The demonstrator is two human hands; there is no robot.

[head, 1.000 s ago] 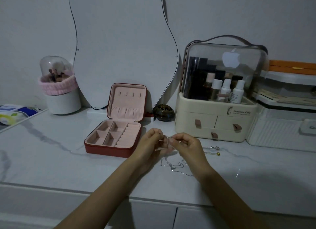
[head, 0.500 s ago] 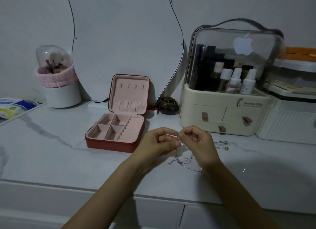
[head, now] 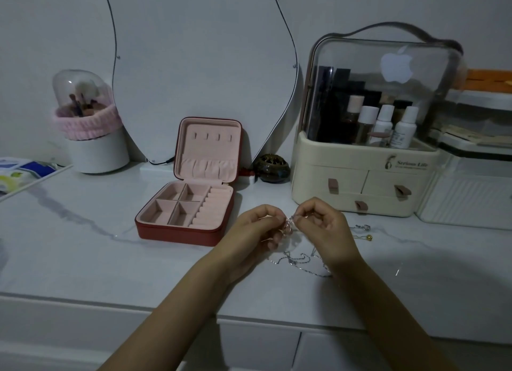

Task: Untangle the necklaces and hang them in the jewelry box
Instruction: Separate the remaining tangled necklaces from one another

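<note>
Both hands — left hand point(head: 256, 232) and right hand point(head: 322, 226) — now pinch the knot of the silver necklaces point(head: 289, 223) closer together than a second ago, just right of the open jewelry box point(head: 188, 204) — still untangling, its hooks bare.

Tangled silver necklaces point(head: 297, 259) trail on marble; red jewelry box point(head: 188, 204) open.

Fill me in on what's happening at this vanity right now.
A person is working at a knot of thin silver necklace chains, pinching it between the left hand and the right hand just above the white marble-look countertop. Loose lengths trail onto the surface below. The red jewelry box with pink lining sits open to the left, its lid hooks bare, so nothing is hung yet.
</note>
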